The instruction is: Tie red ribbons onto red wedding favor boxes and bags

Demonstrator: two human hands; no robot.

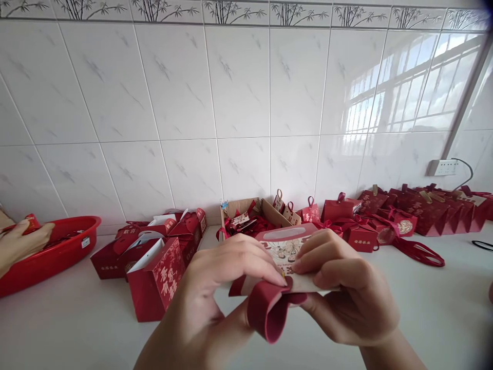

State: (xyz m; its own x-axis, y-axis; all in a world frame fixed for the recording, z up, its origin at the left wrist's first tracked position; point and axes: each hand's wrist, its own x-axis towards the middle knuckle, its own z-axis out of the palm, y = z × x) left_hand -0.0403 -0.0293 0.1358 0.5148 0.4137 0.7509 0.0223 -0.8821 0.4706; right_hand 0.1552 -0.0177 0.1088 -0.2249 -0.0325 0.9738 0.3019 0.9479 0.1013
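Note:
Between my two hands is a red and cream paper gift box (284,252) with a printed floral face and a pale oval strip near its far edge. A dark red loop handle (266,311) curls down from its near edge. My left hand (227,277) is closed round the near left part, its fingertips at the base of the loop and its thumb beside the loop. My right hand (346,288) grips the right side, fingers on the printed face and thumb underneath. The box's underside is hidden.
Red gift boxes (156,280) stand at left. Behind my hands is a cardboard carton (231,208) of small red pieces. More red boxes (427,210) line the wall at right, near a ribbon (419,252). Another person's hand (26,244) reaches into a red basin (82,226).

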